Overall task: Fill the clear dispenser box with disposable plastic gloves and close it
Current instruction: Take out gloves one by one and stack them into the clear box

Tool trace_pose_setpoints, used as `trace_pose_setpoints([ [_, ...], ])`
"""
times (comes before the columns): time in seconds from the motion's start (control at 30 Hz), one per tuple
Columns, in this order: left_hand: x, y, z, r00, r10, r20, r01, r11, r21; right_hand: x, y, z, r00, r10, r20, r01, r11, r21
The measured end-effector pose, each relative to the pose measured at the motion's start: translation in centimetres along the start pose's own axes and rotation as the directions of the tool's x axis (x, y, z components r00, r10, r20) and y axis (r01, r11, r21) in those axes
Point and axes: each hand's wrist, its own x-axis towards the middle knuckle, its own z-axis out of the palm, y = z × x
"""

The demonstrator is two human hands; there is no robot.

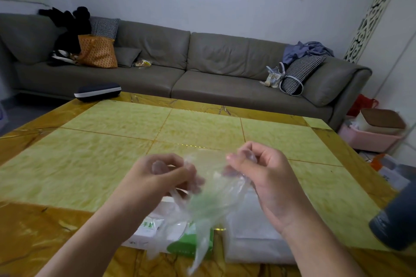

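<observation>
Two bare hands meet over a yellow-green tiled table (202, 123) in the lower middle of the frame. The left hand (166, 173) and the right hand (258, 168) each pinch a bunch of thin clear plastic gloves (211, 200) with curled fingers, holding it up between them; its loose ends hang down, blurred.

Below the hands, at the bottom centre, lies a white and green glove package (180, 240). Just to its right sits a pale translucent box (254, 238), probably the dispenser, partly hidden behind the right wrist; whether its lid is open cannot be told. The task looks to be at an early stage: the gloves are in the air, not in the box, and closing remains.

A dark cylinder (396, 220) stands at the right edge, near the box. A dark case (98, 92) rests on the table's far left corner. A grey sofa (180, 63) fills the upper frame.
</observation>
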Motion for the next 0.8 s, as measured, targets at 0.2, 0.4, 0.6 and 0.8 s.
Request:
trace_pose_setpoints([
  [0.2, 0.1, 0.2, 0.2, 0.994, -0.107, -0.014, 0.106, 0.991, -0.076, -0.1, 0.1, -0.3, 0.984, 0.157, -0.086, -0.136, 0.968, 0.209],
  [0.4, 0.2, -0.4, -0.3, 0.992, -0.092, 0.086, 0.073, 0.978, 0.195, 0.5, 0.4, -0.4, 0.966, 0.072, -0.249, -0.016, 0.975, 0.221],
  [0.6, 0.3, -0.5, -0.7, 0.991, -0.096, -0.089, 0.090, 0.993, -0.072, 0.6, 0.1, -1.5, 0.988, 0.138, -0.071, -0.105, 0.930, 0.351],
  [0.8, -0.2, 0.0, -0.9, 0.992, -0.100, 0.074, 0.102, 0.995, -0.015, -0.1, -0.3, -1.8, 0.910, 0.315, 0.270, -0.387, 0.879, 0.278],
])
